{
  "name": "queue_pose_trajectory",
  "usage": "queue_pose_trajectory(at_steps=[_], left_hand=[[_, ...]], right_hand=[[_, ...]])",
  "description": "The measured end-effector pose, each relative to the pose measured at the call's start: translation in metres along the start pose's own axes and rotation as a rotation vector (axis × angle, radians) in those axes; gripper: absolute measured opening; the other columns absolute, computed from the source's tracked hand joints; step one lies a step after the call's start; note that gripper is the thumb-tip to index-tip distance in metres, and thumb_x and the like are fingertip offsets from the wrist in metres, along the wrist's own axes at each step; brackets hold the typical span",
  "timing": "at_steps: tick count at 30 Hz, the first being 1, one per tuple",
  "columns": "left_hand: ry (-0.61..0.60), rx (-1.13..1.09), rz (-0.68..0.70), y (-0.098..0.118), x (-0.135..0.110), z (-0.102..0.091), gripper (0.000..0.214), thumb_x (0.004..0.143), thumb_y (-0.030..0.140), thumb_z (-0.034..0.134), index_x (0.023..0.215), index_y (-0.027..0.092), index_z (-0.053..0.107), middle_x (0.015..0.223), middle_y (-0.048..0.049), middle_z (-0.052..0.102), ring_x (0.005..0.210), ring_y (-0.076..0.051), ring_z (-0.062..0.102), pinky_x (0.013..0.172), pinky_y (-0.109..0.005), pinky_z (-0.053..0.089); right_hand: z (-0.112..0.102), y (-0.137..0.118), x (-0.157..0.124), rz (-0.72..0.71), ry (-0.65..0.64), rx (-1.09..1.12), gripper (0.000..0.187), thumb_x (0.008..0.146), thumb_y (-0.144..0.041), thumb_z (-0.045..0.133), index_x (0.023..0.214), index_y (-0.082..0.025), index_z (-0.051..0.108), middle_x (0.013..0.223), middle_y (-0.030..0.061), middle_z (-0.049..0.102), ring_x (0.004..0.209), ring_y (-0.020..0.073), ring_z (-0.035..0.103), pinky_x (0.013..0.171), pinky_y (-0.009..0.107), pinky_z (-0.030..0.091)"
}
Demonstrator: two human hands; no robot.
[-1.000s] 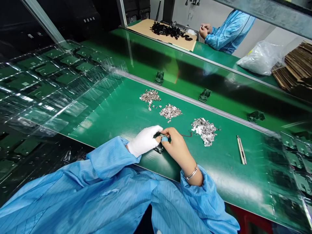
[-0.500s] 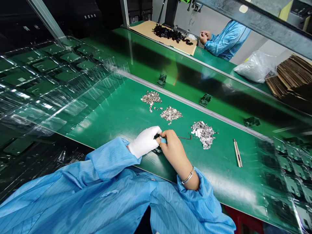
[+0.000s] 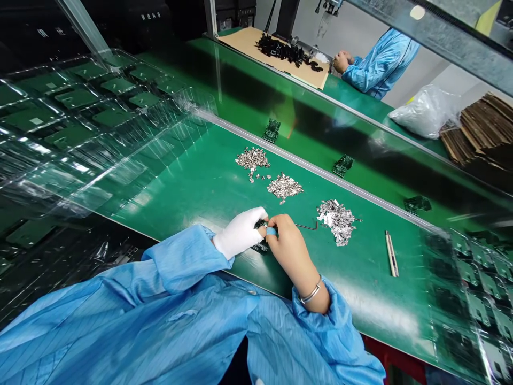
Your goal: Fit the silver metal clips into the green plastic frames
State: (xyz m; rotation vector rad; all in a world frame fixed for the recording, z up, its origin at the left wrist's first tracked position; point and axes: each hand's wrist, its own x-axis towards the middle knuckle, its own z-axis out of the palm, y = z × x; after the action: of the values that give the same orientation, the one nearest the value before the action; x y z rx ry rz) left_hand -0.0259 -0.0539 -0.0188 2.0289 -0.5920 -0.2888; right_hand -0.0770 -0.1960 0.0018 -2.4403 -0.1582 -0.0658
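Observation:
My left hand [image 3: 237, 234], in a white glove with bare fingertips, is closed on a small dark circuit board [image 3: 262, 246] near the front edge of the green table. Most of the board is hidden under my fingers. My right hand [image 3: 289, 240] meets it there, fingers pinched at the board's upper side, a blue band around one fingertip. What those fingers hold is covered. A thin L-shaped hex key [image 3: 308, 228] reaches out to the right from behind my right hand; whether I hold it or it lies on the table, I cannot tell.
Small metal pieces form three piles: left [image 3: 253, 158], middle [image 3: 285, 185] and right [image 3: 337, 220]. A pen-like tool [image 3: 391, 254] lies farther right. Clear plastic trays [image 3: 120, 152] with boards flank the table. Boards [image 3: 272, 130] sit beyond the rail [image 3: 320, 171]. A co-worker's hands [image 3: 343, 61] are across.
The view has shifted slightly, so the table and piles sit a little farther right. Both hands stay together at the circuit board, with only slight finger movement.

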Motion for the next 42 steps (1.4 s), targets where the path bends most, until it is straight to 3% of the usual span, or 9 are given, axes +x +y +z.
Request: queue_pose_trajectory(at_steps=[4,7,13,23,27,34,37,42], left_hand=[[-0.049,-0.148,0.073,-0.002,-0.008,-0.003,0.032,0.081,0.032,0.049,0.109,0.017,0.049,0.11,-0.0082,0.061,0.104,-0.022,0.058,0.093,-0.037,0.046],[-0.028,-0.097,0.147,-0.001,-0.015,-0.004,0.054,0.077,0.032,0.058,0.125,0.015,0.04,0.128,-0.0138,0.052,0.12,-0.026,0.05,0.103,-0.042,0.04],[0.056,0.103,0.078,0.008,-0.013,-0.004,0.03,0.073,0.011,0.049,0.102,0.017,0.051,0.096,-0.0054,0.059,0.093,-0.021,0.058,0.086,-0.036,0.048],[0.208,0.268,0.251,0.004,-0.018,0.008,0.035,0.072,0.014,0.054,0.107,0.015,0.046,0.101,-0.0102,0.055,0.097,-0.025,0.055,0.086,-0.04,0.048],[0.27,0.263,0.278,0.004,-0.02,0.014,0.036,0.073,0.018,0.055,0.107,0.015,0.044,0.101,-0.0106,0.053,0.095,-0.026,0.055,0.085,-0.042,0.049],[0.152,0.131,0.25,-0.01,-0.02,0.012,0.052,0.077,0.029,0.059,0.122,0.016,0.038,0.115,-0.0128,0.053,0.11,-0.026,0.053,0.096,-0.043,0.045],[0.064,0.083,0.229,-0.01,-0.018,0.002,0.055,0.076,0.033,0.06,0.124,0.016,0.04,0.121,-0.0134,0.054,0.114,-0.027,0.053,0.098,-0.043,0.044],[-0.061,0.158,0.042,0.003,-0.009,-0.015,0.021,0.079,0.022,0.048,0.098,0.018,0.057,0.099,-0.005,0.065,0.094,-0.022,0.061,0.084,-0.035,0.048]], right_hand=[[-0.007,0.006,0.002,0.059,0.05,0.16,0.016,0.07,-0.012,0.046,0.083,-0.02,0.052,0.086,0.0041,0.056,0.081,0.0188,0.055,0.072,0.031,0.047],[-0.01,0.01,0.003,0.137,0.099,0.35,0.014,0.069,-0.016,0.048,0.082,-0.021,0.053,0.084,0.0023,0.056,0.078,0.0168,0.055,0.064,0.026,0.048],[-0.001,0.012,0.002,0.129,0.034,0.491,0.016,0.071,-0.017,0.048,0.085,-0.02,0.056,0.087,0.0022,0.057,0.079,0.0151,0.057,0.062,0.024,0.049],[0.008,0.01,-0.004,-0.048,0.184,0.176,0.011,0.08,-0.014,0.044,0.083,-0.022,0.052,0.089,0.0055,0.059,0.084,0.0182,0.057,0.074,0.032,0.05],[0.006,0.011,-0.005,-0.071,0.213,0.166,0.014,0.081,-0.013,0.042,0.084,-0.022,0.052,0.088,0.0055,0.06,0.084,0.0181,0.058,0.075,0.032,0.05],[0.0,0.017,0.0,0.026,0.04,0.336,0.026,0.075,-0.012,0.045,0.097,-0.023,0.053,0.096,0.003,0.061,0.09,0.0169,0.06,0.076,0.03,0.052],[-0.002,0.013,0.001,0.025,0.04,0.236,0.031,0.071,-0.009,0.045,0.098,-0.022,0.053,0.098,0.0042,0.062,0.093,0.0187,0.06,0.082,0.034,0.051],[0.0,0.0,0.0,-0.049,-0.011,0.001,0.033,0.072,-0.007,0.043,0.101,-0.018,0.053,0.1,0.01,0.061,0.098,0.0235,0.057,0.088,0.04,0.048]])
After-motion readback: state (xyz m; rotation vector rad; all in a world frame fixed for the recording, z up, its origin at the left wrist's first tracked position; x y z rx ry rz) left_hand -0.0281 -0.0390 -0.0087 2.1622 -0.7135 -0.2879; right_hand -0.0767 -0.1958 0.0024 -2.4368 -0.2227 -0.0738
